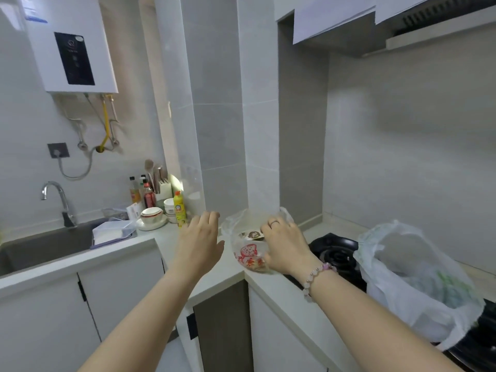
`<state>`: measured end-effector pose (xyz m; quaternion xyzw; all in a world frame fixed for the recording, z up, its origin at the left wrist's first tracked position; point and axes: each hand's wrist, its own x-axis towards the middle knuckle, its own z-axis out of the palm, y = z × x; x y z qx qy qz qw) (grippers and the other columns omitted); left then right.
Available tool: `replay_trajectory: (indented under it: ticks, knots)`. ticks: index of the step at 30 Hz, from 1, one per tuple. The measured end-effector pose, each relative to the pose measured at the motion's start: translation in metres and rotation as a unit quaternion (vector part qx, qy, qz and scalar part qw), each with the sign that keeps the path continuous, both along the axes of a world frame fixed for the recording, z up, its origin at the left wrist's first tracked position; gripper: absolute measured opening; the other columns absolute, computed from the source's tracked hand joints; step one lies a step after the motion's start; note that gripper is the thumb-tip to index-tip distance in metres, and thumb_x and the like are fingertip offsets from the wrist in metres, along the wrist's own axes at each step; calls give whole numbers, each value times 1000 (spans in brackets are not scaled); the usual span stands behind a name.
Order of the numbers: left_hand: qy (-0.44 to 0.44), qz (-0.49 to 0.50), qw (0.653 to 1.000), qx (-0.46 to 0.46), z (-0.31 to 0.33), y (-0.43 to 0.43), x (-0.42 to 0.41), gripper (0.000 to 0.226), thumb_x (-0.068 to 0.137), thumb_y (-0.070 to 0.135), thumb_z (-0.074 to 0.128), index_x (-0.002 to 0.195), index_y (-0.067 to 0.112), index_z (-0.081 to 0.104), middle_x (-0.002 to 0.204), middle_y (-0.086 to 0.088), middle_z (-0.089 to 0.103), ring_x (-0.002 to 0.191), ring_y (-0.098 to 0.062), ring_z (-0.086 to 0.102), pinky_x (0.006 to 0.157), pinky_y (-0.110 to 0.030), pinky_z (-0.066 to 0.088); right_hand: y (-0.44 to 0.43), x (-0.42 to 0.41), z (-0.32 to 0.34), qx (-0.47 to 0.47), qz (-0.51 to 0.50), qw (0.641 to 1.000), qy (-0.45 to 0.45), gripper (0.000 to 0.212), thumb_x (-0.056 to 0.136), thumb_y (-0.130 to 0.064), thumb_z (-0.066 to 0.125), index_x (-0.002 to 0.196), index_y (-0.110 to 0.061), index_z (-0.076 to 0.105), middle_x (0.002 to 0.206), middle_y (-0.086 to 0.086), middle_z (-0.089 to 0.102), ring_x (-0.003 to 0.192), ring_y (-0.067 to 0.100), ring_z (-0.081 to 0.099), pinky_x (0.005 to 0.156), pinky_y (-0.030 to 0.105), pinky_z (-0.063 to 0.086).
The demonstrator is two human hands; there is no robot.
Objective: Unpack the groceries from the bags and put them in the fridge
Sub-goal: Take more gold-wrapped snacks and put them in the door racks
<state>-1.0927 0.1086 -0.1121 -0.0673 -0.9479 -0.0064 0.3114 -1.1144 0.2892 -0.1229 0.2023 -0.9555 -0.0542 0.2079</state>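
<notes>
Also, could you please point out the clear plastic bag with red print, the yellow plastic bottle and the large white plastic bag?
clear plastic bag with red print (248, 251): head view, red printed front.
yellow plastic bottle (179, 212): head view, labelled body.
large white plastic bag (402, 264): head view, near side wall.

Head-worn camera looks forward and down at nearby counter (161, 237).

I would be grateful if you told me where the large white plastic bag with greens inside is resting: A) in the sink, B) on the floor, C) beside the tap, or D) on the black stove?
D: the white plastic bag sits on the black stove, to the right of the right hand that grips the small clear bag, and well away from the sink.
</notes>
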Motion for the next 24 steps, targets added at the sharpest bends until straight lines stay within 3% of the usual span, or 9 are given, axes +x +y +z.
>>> replay_trajectory:
  ticks: [5, 9, 16, 24]
  knots:
    - [-23, -36, 999, 0, -12, 19, -70, 49, 90, 40, 53, 132, 18, 38, 127, 3, 49, 112, -18, 48, 87, -26, 40, 15, -44, -4, 0, -48, 999, -10, 44, 86, -23, 53, 127, -10, 44, 136, 9, 42, 128, 23, 36, 110, 35, 26]
    - [-23, -71, 997, -14, -11, 25, -136, 54, 90, 42, 52, 135, 18, 35, 130, 3, 47, 116, -18, 46, 88, -28, 40, 13, -92, -7, -12, -77, 997, -21, 43, 85, -16, 53, 126, -9, 44, 129, 9, 44, 118, 23, 41, 99, 33, 38]
    - [-9, -107, 994, -12, -2, 10, -254, 53, 93, 40, 48, 138, 18, 31, 136, 3, 43, 121, -18, 44, 91, -26, 39, 1, -196, 17, -1, -121, 993, -8, 41, 87, -19, 53, 126, -8, 44, 127, 10, 45, 115, 24, 43, 93, 34, 39]
    - [-109, -112, 988, -14, -70, 0, -359, 52, 89, 45, 53, 130, 18, 37, 127, 3, 49, 114, -19, 48, 86, -29, 41, -28, -283, -49, 34, -144, 987, -68, 41, 85, -16, 55, 124, -8, 46, 124, 10, 46, 114, 25, 44, 94, 35, 37]
